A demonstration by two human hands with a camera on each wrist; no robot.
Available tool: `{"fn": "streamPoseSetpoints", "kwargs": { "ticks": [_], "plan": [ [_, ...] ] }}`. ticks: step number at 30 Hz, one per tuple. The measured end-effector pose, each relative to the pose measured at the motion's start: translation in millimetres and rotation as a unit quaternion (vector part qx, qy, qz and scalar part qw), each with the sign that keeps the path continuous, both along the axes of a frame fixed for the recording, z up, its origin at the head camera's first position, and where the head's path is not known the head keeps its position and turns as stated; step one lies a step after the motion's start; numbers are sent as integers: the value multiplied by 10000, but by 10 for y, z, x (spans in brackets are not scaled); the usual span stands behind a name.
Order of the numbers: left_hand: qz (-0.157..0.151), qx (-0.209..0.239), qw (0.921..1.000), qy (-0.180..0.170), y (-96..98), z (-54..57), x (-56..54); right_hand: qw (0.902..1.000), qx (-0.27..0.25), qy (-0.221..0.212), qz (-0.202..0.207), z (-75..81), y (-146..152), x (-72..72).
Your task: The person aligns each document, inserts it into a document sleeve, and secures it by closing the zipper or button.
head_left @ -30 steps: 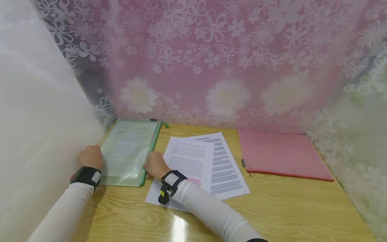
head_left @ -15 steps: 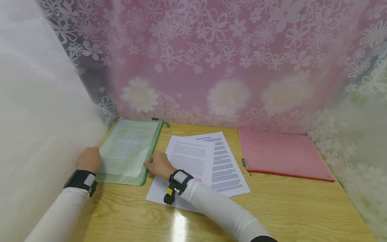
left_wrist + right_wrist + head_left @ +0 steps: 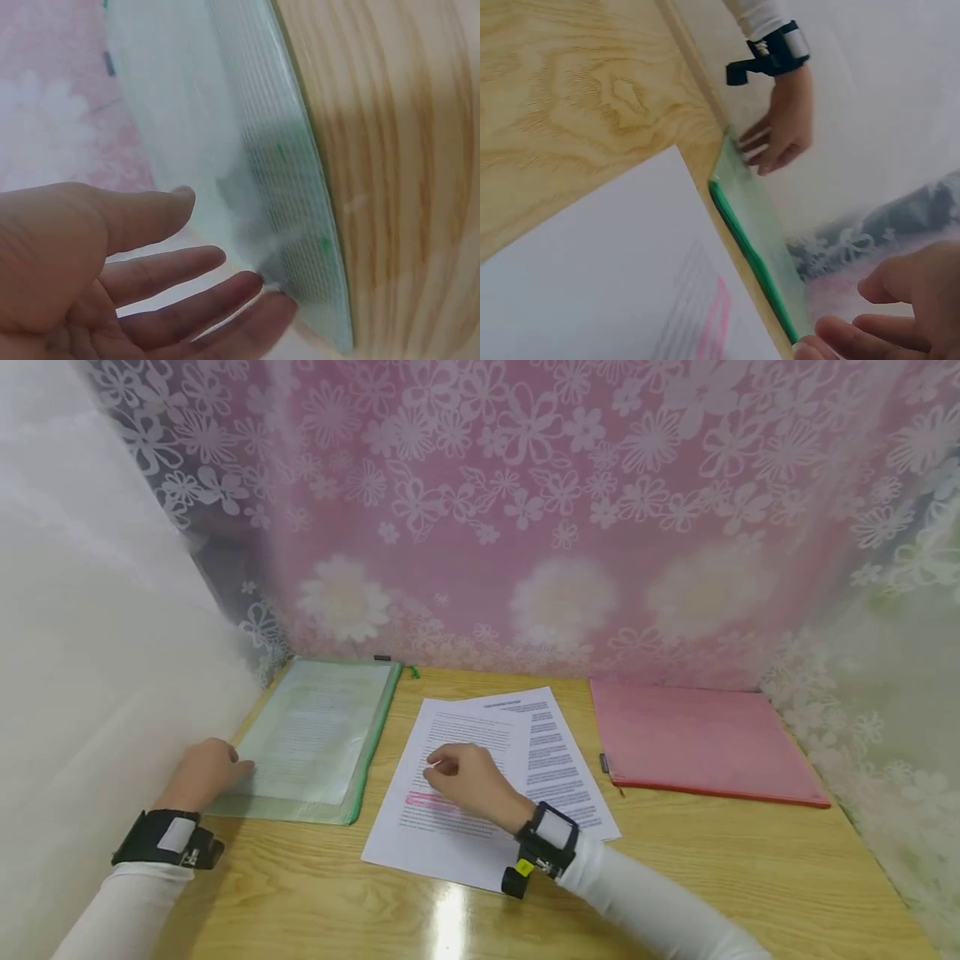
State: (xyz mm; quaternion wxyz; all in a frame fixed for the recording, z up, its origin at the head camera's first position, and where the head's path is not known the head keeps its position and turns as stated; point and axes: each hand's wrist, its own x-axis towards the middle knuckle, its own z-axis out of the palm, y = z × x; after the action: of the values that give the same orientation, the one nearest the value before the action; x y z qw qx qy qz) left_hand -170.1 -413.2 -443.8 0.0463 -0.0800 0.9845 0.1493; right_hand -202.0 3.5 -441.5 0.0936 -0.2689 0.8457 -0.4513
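A green translucent zip folder (image 3: 315, 735) with a printed sheet inside lies at the table's left. My left hand (image 3: 206, 770) is at its left edge, fingers loosely extended; in the left wrist view the fingertips (image 3: 247, 281) are right at the folder's ribbed border (image 3: 277, 187). My right hand (image 3: 472, 781) hovers over the printed sheet with pink highlighted lines (image 3: 450, 843), fingers loosely bent and nothing between them. That sheet partly covers a second printed page (image 3: 562, 768).
A pink zip folder (image 3: 705, 743) lies at the right on the wooden table (image 3: 675, 877). A flowered pink curtain (image 3: 525, 527) hangs along the back. White sheeting (image 3: 90, 610) closes the left side, near my left arm.
My right hand has left the green folder's right edge and moved right, over the printed sheets. The left hand has drawn back toward the lower left and loosened its fingers. The folder stays flat.
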Motion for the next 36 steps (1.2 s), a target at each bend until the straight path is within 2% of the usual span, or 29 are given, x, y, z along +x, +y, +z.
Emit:
{"fn": "streamPoseSetpoints", "kwargs": {
  "ticks": [4, 8, 15, 21, 24, 26, 29, 33, 36],
  "plan": [
    [-137, 94, 9998, -104, 126, 15, -1, 9987, 130, 230, -426, 120, 463, 50],
    [-253, 288, 9992, 90, 304, 44, 33, 9939, 308, 414, -977, 198, 917, 99],
    [-771, 519, 9911, 949, 721, 148, 143, 9816, 560, 526, -1751, 292, 1573, 258],
    [-855, 325, 9852, 1449, 1090, 158, 247, 9652, 1081, 853, -2224, 333, 1899, 450],
    [-937, 207, 9818, 1640, 1258, 133, 291, 9574, 1448, 922, -2320, 287, 2000, 518],
    [-1037, 41, 9801, 1693, 1366, 108, 314, 9498, 1730, 1159, -2335, 224, 2046, 567],
    [-1110, -136, 9829, 1464, 1529, 46, 369, 9327, 2139, 1759, -2310, 93, 2084, 643],
    [-1193, -94, 9871, 1059, 1725, -78, 465, 9061, 2578, 2419, -2323, -91, 2131, 751],
    [-1335, -88, 9859, 1005, 1835, -160, 541, 8981, 2722, 2588, -2287, -224, 2201, 864]
  ]
}}
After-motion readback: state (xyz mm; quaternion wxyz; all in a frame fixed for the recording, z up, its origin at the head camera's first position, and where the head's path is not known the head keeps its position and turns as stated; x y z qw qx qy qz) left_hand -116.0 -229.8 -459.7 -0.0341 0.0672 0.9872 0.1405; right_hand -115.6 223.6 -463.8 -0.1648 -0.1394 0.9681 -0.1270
